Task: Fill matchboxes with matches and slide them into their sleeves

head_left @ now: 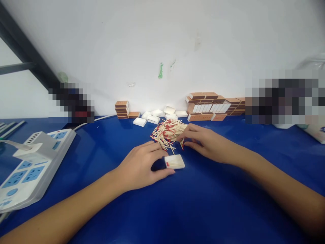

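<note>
My left hand (142, 166) rests on the blue table (177, 210), thumb and forefinger curled around the left end of a small white matchbox tray (175, 161) that holds a few matches. My right hand (205, 142) lies just beyond it, fingertips pinched at the near right edge of a loose pile of red-tipped matches (168, 133). What the pinch grips is too small to make out. The tray sits in front of the pile, between both hands.
Several empty white trays (157, 116) lie behind the pile by the wall. Brown matchbox sleeves stand in a short stack (122, 109) and a bigger heap (210, 106). A white power strip (33, 162) with a plug lies at the left.
</note>
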`<state>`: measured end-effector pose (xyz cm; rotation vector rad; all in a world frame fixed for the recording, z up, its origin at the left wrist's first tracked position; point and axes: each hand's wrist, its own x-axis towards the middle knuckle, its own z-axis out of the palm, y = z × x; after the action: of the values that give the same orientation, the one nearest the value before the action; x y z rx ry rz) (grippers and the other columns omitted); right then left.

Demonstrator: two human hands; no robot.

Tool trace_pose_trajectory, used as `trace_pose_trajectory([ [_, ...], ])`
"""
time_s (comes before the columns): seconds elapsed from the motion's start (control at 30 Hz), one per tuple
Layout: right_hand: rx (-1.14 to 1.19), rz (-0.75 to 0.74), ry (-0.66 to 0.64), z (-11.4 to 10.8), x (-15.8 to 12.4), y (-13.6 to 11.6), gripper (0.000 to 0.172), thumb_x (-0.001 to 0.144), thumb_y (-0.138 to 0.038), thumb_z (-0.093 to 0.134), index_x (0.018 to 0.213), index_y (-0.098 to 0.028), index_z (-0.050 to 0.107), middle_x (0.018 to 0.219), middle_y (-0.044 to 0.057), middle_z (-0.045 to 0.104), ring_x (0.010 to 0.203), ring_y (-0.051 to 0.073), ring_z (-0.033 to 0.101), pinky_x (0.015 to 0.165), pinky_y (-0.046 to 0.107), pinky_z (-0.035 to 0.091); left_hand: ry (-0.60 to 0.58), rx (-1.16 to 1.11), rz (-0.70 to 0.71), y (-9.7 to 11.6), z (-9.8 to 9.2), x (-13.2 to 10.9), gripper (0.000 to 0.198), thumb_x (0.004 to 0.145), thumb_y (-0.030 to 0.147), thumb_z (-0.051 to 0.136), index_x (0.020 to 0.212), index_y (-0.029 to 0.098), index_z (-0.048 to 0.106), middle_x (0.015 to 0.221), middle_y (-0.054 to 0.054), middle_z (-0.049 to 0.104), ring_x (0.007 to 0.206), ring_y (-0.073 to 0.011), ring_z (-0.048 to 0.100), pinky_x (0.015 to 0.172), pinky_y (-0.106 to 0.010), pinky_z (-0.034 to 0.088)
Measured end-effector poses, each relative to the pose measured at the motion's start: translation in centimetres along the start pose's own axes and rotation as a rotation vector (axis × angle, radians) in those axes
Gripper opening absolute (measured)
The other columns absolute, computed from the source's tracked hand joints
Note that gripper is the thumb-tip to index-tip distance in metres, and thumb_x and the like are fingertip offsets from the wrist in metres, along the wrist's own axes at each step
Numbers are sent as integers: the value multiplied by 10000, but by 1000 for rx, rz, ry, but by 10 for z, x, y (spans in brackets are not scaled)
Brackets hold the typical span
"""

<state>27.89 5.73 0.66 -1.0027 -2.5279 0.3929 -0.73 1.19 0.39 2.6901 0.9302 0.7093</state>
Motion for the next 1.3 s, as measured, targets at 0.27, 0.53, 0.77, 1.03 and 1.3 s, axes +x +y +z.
trace_pose_trajectory([
  [0.27,-23,93,-29,3,1,3,160,1057,-314,553,1004,-220,670,1043,61,632,870,185,629,771,313,492,-51,10,-16,-1,-1,0,278,953,448,746,1071,196,743,1028,-68,729,970,-235,684,846,-373,561],
  [0.53,-47,163,-43,4,2,-6,239,1071,-359,498,923,-205,604,995,85,647,798,189,624,681,316,485,-46,8,-10,-2,-1,-1,274,957,447,738,1082,203,745,1038,-71,733,969,-234,687,859,-377,564],
  [0.77,13,117,-4,3,1,-41,217,1092,-358,494,992,-207,613,1026,72,638,843,187,636,724,315,496,13,47,-48,0,1,1,267,943,417,750,1084,191,744,1011,-65,726,941,-242,677,830,-388,556],
  [1.03,46,78,-17,17,0,-59,182,1082,-340,539,1024,-206,647,1044,67,657,860,188,640,749,326,495,28,70,-53,1,3,0,256,959,428,726,1025,181,725,958,-60,708,880,-229,658,767,-370,530],
  [1.3,36,159,-175,-14,-5,-40,277,968,-504,683,948,-228,681,883,24,666,764,175,584,662,300,426,10,77,-61,0,2,0,293,949,439,743,1093,184,751,1020,-71,731,926,-238,672,813,-387,554],
])
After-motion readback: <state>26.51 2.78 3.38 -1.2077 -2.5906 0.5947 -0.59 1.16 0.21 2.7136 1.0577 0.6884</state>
